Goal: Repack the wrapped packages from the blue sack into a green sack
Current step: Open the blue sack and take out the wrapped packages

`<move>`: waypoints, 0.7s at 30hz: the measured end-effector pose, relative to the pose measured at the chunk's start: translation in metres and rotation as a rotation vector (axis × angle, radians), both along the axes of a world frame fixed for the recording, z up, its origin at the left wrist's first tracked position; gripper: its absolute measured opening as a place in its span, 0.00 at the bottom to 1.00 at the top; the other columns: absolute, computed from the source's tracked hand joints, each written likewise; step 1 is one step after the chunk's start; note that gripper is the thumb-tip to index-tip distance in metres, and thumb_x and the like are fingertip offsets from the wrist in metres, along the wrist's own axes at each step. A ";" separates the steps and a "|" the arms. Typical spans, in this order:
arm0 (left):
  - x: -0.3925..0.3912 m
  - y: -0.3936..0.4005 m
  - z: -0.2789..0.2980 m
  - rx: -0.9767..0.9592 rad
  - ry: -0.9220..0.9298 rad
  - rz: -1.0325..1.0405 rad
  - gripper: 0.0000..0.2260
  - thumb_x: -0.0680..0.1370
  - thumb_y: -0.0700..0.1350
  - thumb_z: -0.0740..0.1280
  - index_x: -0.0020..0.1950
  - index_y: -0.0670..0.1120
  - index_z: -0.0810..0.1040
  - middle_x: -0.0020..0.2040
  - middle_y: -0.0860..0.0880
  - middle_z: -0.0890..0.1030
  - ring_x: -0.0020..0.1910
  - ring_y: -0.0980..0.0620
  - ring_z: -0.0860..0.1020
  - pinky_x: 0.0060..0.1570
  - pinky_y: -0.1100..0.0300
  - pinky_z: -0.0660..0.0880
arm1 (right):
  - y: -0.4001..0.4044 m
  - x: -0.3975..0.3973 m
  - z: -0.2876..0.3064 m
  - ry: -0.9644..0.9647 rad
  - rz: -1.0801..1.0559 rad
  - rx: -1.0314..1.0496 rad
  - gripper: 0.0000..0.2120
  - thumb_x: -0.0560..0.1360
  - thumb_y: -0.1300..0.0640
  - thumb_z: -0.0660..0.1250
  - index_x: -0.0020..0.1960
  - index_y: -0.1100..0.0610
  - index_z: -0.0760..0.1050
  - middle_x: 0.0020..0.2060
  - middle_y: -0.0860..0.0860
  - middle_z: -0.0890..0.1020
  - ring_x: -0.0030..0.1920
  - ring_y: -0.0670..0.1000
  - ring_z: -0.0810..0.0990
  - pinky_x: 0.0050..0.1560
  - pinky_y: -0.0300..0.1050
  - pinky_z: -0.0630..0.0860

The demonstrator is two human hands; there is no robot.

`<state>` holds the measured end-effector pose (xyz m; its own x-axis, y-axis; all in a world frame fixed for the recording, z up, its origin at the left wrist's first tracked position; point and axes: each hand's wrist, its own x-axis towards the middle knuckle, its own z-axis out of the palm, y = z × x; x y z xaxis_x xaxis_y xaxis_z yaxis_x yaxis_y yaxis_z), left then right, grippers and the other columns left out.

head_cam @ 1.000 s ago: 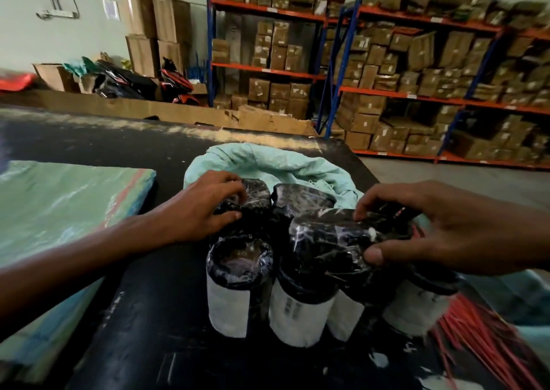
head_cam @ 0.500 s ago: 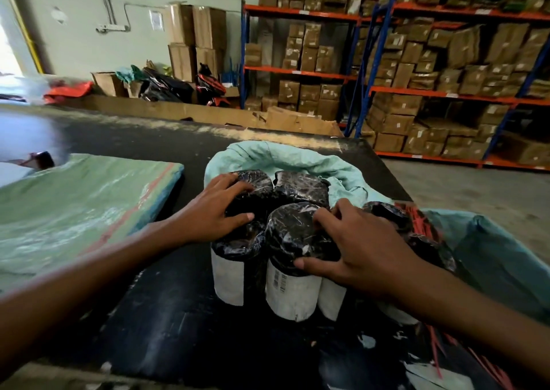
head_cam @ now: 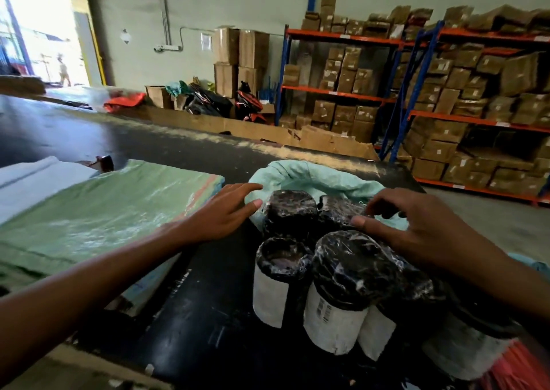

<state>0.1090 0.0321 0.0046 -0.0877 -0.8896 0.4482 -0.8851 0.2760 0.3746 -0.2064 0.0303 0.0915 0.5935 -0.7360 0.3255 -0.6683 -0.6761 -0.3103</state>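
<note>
- Six wrapped packages at least are in view from the head camera, standing clustered on the black table (head_cam: 208,315): black film on top, white labelled bands below.
- Front row: one package (head_cam: 276,279) on the left, another package (head_cam: 342,294) just beside it, touching; further ones run to the right, partly hidden under the right forearm.
- Back row: two packages, the left one (head_cam: 290,211) sitting within the rolled-down mouth of the pale blue-green sack (head_cam: 306,175).
- Left hand (head_cam: 221,214): fingers spread and loosely extended, index fingertip on the sack's rim, thumb just beside the back-left package. Holding nothing.
- Right hand (head_cam: 416,226): fingers curled and spread over the back-right package (head_cam: 339,208), thumb near the top of it; firm grasp or mere touch, cannot tell.
- Flat green sack (head_cam: 104,211) lies folded on the table to the left, well apart from the packages; red stripe along its far edge.
- Red strands (head_cam: 518,369) at the lower right corner, beside the rightmost package.
- Background: shelving (head_cam: 342,39) loaded with brown cartons; open bright doorway at far left.
</note>
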 end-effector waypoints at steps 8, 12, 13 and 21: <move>0.074 -0.038 -0.011 0.043 -0.209 -0.094 0.21 0.80 0.49 0.62 0.72 0.46 0.66 0.62 0.45 0.75 0.61 0.50 0.70 0.59 0.61 0.64 | -0.045 0.115 0.033 0.254 0.041 0.044 0.14 0.75 0.42 0.64 0.52 0.52 0.75 0.49 0.49 0.80 0.46 0.49 0.79 0.48 0.48 0.77; 0.106 -0.087 -0.013 0.068 -0.389 -0.204 0.29 0.77 0.48 0.67 0.75 0.48 0.60 0.72 0.45 0.68 0.70 0.47 0.65 0.68 0.52 0.64 | -0.076 0.191 0.039 0.484 -0.032 0.018 0.16 0.78 0.45 0.61 0.61 0.53 0.73 0.58 0.52 0.76 0.48 0.49 0.70 0.46 0.41 0.64; 0.107 -0.102 -0.015 0.072 -0.467 -0.228 0.32 0.76 0.49 0.68 0.76 0.50 0.57 0.74 0.45 0.64 0.73 0.47 0.62 0.70 0.51 0.63 | -0.081 0.206 0.038 0.516 -0.047 0.019 0.16 0.79 0.47 0.61 0.62 0.55 0.72 0.59 0.53 0.76 0.48 0.49 0.69 0.46 0.40 0.63; 0.087 -0.202 -0.055 0.070 -1.028 -0.361 0.25 0.79 0.48 0.58 0.76 0.47 0.57 0.76 0.42 0.61 0.76 0.43 0.53 0.73 0.46 0.38 | -0.106 0.263 0.000 0.666 -0.243 0.128 0.10 0.76 0.55 0.64 0.53 0.60 0.77 0.51 0.56 0.80 0.52 0.56 0.78 0.49 0.46 0.76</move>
